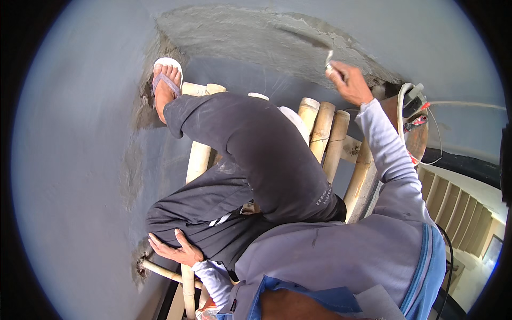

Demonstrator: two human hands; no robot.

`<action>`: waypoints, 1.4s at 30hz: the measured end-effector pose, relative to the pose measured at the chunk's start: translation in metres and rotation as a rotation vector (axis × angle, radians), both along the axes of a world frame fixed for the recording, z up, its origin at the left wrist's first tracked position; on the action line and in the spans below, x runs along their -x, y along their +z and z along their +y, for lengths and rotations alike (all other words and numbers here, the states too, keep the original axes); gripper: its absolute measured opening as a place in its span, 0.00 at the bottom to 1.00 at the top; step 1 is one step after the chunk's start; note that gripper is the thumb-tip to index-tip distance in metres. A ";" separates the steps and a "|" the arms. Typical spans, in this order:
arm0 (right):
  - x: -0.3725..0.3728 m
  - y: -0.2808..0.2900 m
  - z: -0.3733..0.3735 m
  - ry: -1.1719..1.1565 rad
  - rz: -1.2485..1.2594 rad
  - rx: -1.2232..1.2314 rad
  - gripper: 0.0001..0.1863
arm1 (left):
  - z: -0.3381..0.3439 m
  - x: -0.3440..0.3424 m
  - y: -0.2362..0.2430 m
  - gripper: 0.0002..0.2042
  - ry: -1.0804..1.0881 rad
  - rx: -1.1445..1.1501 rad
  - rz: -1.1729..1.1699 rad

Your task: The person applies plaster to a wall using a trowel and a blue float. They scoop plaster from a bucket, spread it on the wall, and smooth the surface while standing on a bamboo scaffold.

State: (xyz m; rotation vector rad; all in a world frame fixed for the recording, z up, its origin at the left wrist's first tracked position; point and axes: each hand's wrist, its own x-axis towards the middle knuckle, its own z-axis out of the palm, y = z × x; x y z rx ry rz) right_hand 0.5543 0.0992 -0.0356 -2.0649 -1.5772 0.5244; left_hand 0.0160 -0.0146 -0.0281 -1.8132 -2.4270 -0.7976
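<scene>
My right hand (pixel 349 81) is closed round the handle of a trowel (pixel 329 55) at the upper right. The trowel's thin dark blade reaches up and left along a band of rough grey plaster (pixel 240 40); whether it touches the surface I cannot tell. At the lower left, my left hand (pixel 177 249) lies with its fingers apart on my bent knee, in dark trousers, and holds nothing. My sandalled foot (pixel 166 85) is braced near the wall, beside a broken, rough patch of plaster.
Several bamboo poles (pixel 322 130) form the platform beneath me. A bucket with a cable and a red-and-black tool (pixel 416 123) stand at the right. Smooth grey wall (pixel 80 160) runs along the left. Stairs (pixel 461 210) lie far below at the lower right.
</scene>
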 end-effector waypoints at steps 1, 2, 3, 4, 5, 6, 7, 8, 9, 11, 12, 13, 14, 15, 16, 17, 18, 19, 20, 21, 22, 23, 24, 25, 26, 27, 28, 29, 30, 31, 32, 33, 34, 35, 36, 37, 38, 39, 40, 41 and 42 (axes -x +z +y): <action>0.002 -0.008 0.003 0.051 -0.061 0.084 0.18 | 0.001 0.000 0.001 0.32 -0.003 -0.004 -0.007; 0.002 -0.019 0.005 0.104 -0.119 0.169 0.18 | 0.001 -0.001 0.001 0.32 -0.002 -0.007 -0.012; -0.001 -0.039 0.006 0.109 -0.203 0.244 0.17 | 0.000 -0.001 0.002 0.32 0.001 -0.012 -0.016; -0.006 -0.063 0.007 0.111 -0.292 0.316 0.16 | 0.001 -0.002 0.001 0.32 -0.015 -0.017 -0.032; -0.013 -0.084 0.008 0.113 -0.380 0.389 0.15 | 0.002 -0.003 -0.001 0.32 -0.030 -0.024 -0.049; -0.017 -0.100 0.009 0.086 -0.375 0.391 0.14 | 0.005 -0.004 -0.001 0.32 -0.048 -0.022 -0.056; -0.014 -0.108 0.011 0.067 -0.371 0.394 0.14 | 0.003 -0.003 -0.001 0.32 -0.047 -0.021 -0.055; -0.014 -0.113 0.013 0.045 -0.369 0.398 0.13 | 0.003 -0.001 -0.001 0.32 -0.049 -0.019 -0.056; -0.017 -0.117 0.016 0.031 -0.355 0.376 0.13 | 0.003 -0.001 -0.002 0.32 -0.054 -0.019 -0.059; -0.014 -0.117 0.020 0.005 -0.326 0.338 0.13 | 0.002 -0.003 0.000 0.32 -0.037 -0.021 -0.061; -0.011 -0.110 0.021 -0.007 -0.289 0.316 0.14 | 0.003 -0.004 0.000 0.32 -0.030 -0.023 -0.066; -0.006 -0.098 0.022 -0.015 -0.248 0.295 0.14 | 0.003 -0.003 0.000 0.32 -0.032 -0.029 -0.070; -0.003 -0.087 0.024 -0.025 -0.207 0.274 0.14 | 0.003 -0.002 -0.001 0.32 -0.035 -0.034 -0.076; -0.003 -0.078 0.024 -0.028 -0.164 0.244 0.14 | 0.003 -0.001 -0.001 0.32 -0.041 -0.036 -0.081; -0.006 -0.069 0.023 -0.033 -0.122 0.214 0.14 | 0.003 -0.001 -0.002 0.32 -0.044 -0.040 -0.076; -0.005 -0.060 0.026 -0.027 -0.076 0.179 0.14 | 0.000 0.002 0.000 0.32 -0.037 -0.049 -0.065; -0.010 -0.046 0.025 0.007 -0.106 0.180 0.18 | 0.001 0.000 -0.001 0.32 -0.041 -0.048 -0.063; -0.011 -0.032 0.024 0.002 -0.084 0.091 0.17 | 0.002 -0.001 -0.002 0.32 -0.038 -0.046 -0.065; -0.011 -0.018 0.021 -0.007 -0.065 0.007 0.17 | 0.003 -0.002 -0.003 0.32 -0.037 -0.040 -0.069; -0.008 -0.008 0.019 -0.011 -0.041 -0.080 0.16 | 0.003 -0.002 -0.003 0.32 -0.032 -0.036 -0.068; -0.005 -0.001 0.015 -0.005 -0.015 -0.092 0.16 | 0.001 -0.001 -0.004 0.32 -0.027 -0.028 -0.046; -0.001 0.008 0.013 0.004 0.007 -0.112 0.16 | 0.000 0.001 -0.004 0.32 -0.020 -0.028 -0.027; 0.001 0.010 0.012 0.014 0.032 -0.131 0.16 | -0.002 0.002 -0.003 0.32 -0.012 -0.028 -0.006; -0.003 0.001 0.010 0.057 -0.016 -0.039 0.16 | -0.002 0.002 -0.003 0.32 -0.009 -0.017 -0.008; -0.006 -0.023 0.011 0.109 -0.059 0.047 0.16 | -0.003 0.002 -0.001 0.32 0.003 -0.012 -0.006; -0.011 -0.046 0.009 0.151 -0.106 0.137 0.16 | -0.001 0.000 -0.002 0.32 0.005 -0.003 -0.008; -0.015 -0.067 0.005 0.116 -0.181 0.250 0.16 | 0.001 -0.002 -0.003 0.32 -0.003 -0.002 -0.019; -0.017 -0.086 0.003 0.086 -0.252 0.357 0.16 | 0.002 -0.002 -0.003 0.32 -0.015 -0.007 -0.027; -0.022 -0.102 0.004 0.076 -0.271 0.394 0.15 | 0.003 -0.003 -0.003 0.32 -0.025 -0.009 -0.033; -0.023 -0.115 0.004 0.071 -0.286 0.435 0.15 | 0.002 -0.002 -0.002 0.32 -0.032 -0.007 -0.036; -0.026 -0.126 0.005 0.065 -0.302 0.476 0.15 | 0.002 -0.002 -0.002 0.32 -0.034 -0.002 -0.022; -0.024 -0.130 0.007 0.050 -0.303 0.473 0.15 | 0.002 -0.001 -0.001 0.32 -0.028 -0.002 -0.018; -0.023 -0.134 0.009 0.033 -0.304 0.469 0.16 | 0.002 -0.002 -0.001 0.32 -0.023 -0.002 -0.016; -0.023 -0.136 0.011 0.015 -0.307 0.466 0.16 | 0.002 -0.002 0.000 0.32 -0.020 -0.002 -0.015; -0.022 -0.136 0.014 0.008 -0.306 0.480 0.16 | 0.002 -0.001 -0.001 0.32 -0.016 0.001 -0.009; -0.023 -0.134 0.019 -0.001 -0.305 0.495 0.16 | 0.002 0.000 -0.002 0.32 -0.014 0.004 -0.005; -0.024 -0.130 0.021 -0.011 -0.305 0.509 0.16 | 0.002 0.000 -0.002 0.32 -0.012 0.006 -0.001; -0.025 -0.124 0.021 -0.025 -0.284 0.503 0.16 | 0.002 0.000 -0.003 0.32 -0.019 -0.003 -0.021; -0.027 -0.116 0.020 -0.037 -0.259 0.500 0.16 | 0.002 -0.001 -0.003 0.32 -0.025 -0.010 -0.035; -0.029 -0.109 0.018 -0.050 -0.234 0.496 0.16 | 0.003 -0.001 -0.003 0.32 -0.031 -0.017 -0.050; -0.033 -0.100 0.010 -0.094 -0.204 0.476 0.16 | 0.004 -0.003 -0.002 0.32 -0.034 -0.010 -0.048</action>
